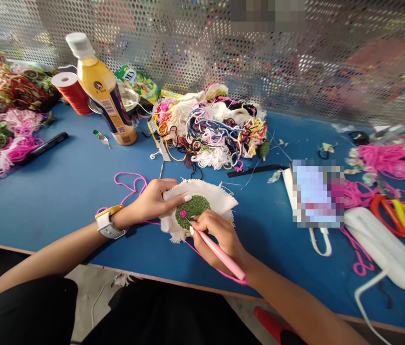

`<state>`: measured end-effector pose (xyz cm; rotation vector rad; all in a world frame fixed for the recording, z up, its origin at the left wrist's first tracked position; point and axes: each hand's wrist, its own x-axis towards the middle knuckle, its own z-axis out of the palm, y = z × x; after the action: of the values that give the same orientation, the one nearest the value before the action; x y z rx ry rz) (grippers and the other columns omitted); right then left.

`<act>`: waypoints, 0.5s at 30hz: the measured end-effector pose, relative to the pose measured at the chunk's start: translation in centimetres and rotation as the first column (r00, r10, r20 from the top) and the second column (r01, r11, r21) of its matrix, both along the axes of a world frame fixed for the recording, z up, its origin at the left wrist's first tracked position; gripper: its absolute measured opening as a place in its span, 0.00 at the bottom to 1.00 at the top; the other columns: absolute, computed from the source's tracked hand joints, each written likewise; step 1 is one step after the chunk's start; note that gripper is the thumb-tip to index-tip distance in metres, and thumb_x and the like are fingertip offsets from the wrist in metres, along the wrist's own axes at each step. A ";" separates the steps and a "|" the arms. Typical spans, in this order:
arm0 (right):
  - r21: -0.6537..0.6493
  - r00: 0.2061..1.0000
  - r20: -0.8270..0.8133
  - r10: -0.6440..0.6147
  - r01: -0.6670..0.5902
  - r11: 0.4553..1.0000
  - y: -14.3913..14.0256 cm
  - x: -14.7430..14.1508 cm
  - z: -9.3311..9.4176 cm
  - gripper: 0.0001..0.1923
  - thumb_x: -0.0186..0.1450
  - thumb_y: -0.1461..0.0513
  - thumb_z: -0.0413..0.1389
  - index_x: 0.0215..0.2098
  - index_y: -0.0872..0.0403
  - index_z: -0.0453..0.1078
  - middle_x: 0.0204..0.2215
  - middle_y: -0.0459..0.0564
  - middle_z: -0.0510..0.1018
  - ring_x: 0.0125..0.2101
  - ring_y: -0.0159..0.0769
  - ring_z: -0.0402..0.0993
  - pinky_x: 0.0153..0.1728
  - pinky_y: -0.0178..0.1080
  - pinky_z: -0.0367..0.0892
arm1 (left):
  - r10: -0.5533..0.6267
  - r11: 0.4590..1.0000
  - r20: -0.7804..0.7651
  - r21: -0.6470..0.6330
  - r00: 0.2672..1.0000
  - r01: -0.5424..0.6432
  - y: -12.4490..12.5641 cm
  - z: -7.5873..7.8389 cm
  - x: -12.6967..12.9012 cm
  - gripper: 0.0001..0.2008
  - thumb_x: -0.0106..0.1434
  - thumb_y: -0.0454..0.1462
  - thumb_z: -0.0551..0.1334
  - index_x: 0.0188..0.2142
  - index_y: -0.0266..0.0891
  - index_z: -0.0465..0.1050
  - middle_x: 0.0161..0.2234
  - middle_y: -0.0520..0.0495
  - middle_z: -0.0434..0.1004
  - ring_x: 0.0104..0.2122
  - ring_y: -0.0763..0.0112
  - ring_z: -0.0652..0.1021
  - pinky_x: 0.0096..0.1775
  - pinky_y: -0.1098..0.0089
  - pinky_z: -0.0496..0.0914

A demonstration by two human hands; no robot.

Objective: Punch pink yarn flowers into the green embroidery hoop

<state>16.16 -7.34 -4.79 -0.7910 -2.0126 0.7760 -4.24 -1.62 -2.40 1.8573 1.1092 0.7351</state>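
My left hand grips the left edge of a frayed piece of white fabric, its thumb lying on top. A round patch of green loops fills the middle of the cloth, with a small pink spot near its left side. Closed around a pink punch needle pen, my right hand holds the tip at the patch, just below the pink spot. Pink yarn trails on the table at the left, and more runs from the pen's back end. Fingers under the cloth are hidden.
A tangled heap of yarn and cloth scraps lies behind my hands. A drink bottle and red thread spool stand at back left. To the right are a phone, scissors and a white power strip.
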 end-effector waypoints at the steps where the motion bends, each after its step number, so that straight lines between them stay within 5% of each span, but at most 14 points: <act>1: -0.010 1.000 -0.007 0.008 -0.008 1.000 0.0 0.0 0.1 0.12 0.62 0.73 0.53 0.31 0.51 0.58 0.25 0.44 0.66 0.28 0.32 0.66 0.35 0.40 0.71 | -0.001 1.000 0.000 -0.001 1.000 0.001 0.0 0.0 0.0 0.18 0.64 0.45 0.61 0.24 0.34 0.69 0.23 0.52 0.66 0.25 0.76 0.66 0.27 0.73 0.61; 6: -0.098 0.999 -0.044 -0.011 0.007 0.995 -0.1 0.4 0.1 0.11 0.61 0.72 0.53 0.31 0.51 0.59 0.26 0.43 0.66 0.28 0.31 0.67 0.37 0.41 0.73 | -0.004 1.000 0.009 0.006 1.000 0.003 -0.1 0.2 -0.1 0.20 0.64 0.46 0.61 0.22 0.35 0.66 0.22 0.53 0.63 0.25 0.77 0.65 0.27 0.74 0.60; 15: -0.053 1.000 -0.007 0.006 -0.006 0.999 -0.1 0.2 0.3 0.11 0.62 0.72 0.52 0.30 0.51 0.58 0.25 0.43 0.65 0.28 0.32 0.65 0.34 0.40 0.71 | -0.005 1.000 0.011 -0.019 1.000 0.005 0.0 0.1 -0.2 0.19 0.64 0.47 0.61 0.24 0.34 0.69 0.23 0.52 0.66 0.25 0.76 0.67 0.28 0.74 0.62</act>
<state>16.39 -7.44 -4.45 -0.8121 -1.9964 0.8378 -4.42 -1.65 -2.34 1.8375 1.1009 0.7293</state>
